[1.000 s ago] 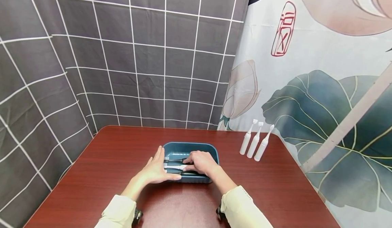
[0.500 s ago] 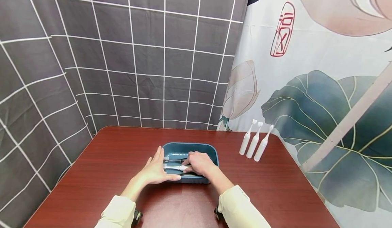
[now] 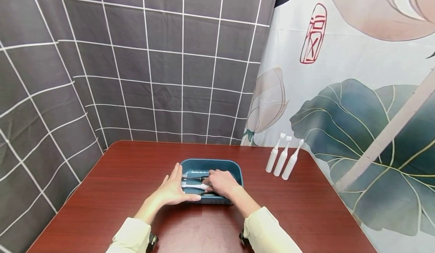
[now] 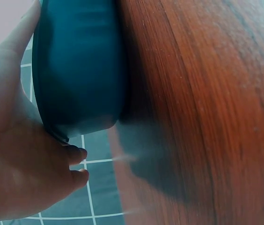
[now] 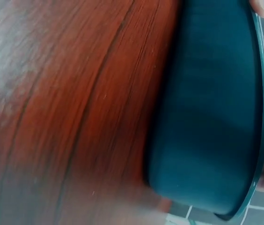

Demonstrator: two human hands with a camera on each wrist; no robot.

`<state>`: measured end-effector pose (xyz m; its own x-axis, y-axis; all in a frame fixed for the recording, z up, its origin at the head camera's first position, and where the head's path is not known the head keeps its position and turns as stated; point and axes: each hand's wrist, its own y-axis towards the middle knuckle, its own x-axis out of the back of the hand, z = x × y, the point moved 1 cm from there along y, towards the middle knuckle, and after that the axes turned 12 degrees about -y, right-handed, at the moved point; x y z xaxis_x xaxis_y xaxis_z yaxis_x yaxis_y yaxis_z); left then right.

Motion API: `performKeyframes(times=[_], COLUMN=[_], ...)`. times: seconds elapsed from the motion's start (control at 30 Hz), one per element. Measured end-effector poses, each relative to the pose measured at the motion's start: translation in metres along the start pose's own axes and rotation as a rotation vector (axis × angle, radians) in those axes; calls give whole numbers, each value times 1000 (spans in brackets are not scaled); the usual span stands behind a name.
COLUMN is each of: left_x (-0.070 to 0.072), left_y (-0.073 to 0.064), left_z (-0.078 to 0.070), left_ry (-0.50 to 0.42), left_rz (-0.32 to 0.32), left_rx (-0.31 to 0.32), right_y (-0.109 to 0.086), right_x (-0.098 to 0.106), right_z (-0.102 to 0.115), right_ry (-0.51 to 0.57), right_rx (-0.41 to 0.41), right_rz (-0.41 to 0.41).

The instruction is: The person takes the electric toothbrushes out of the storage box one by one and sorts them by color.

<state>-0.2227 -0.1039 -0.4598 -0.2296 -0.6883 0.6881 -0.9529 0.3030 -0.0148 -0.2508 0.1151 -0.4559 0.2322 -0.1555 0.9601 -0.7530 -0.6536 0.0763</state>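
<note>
A dark blue bin (image 3: pixel 204 163) sits on the table with black and white toothbrushes lying lengthwise in it. My left hand (image 3: pixel 173 189) rests on the bin's left end, fingers straight and raised, thumb along the front rim. In the left wrist view the left hand (image 4: pixel 24 140) lies against the rim. My right hand (image 3: pixel 222 181) reaches into the bin, its thumb and fingers about the white toothbrush (image 3: pixel 196 186), whose handle is hidden under the palm. Behind it lies a black toothbrush (image 3: pixel 195 178). Another dark one near the front wall is mostly covered.
Three white electric toothbrushes (image 3: pixel 281 160) stand in a row at the table's right rear. The reddish wooden table (image 3: pixel 142 166) ends at a grey gridded curtain (image 3: pixel 163 94) behind and a flower-printed white cloth (image 3: pixel 289 49) at the right.
The right hand's thumb and fingers have shifted slightly over the white toothbrush, and less of the front dark toothbrush shows. The left hand and bin have stayed in place.
</note>
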Motion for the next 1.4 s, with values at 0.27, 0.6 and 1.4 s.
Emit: performKeyframes(times=[0.27,0.6,1.4], left_x=[-2,-2,-1], left_y=[3,2,1], left_z=[2,2,2], left_ry=[-12,-10,-19], left_rz=[-7,-6,-3], left_rx=[18,27,7], right_y=[-11,-11,-75], right_x=[8,7,70], right_z=[-24,-46,-91], right_ry=[219,666,1007], right_rx=[-37,-111,-496], right_rz=[-83,-258,-836])
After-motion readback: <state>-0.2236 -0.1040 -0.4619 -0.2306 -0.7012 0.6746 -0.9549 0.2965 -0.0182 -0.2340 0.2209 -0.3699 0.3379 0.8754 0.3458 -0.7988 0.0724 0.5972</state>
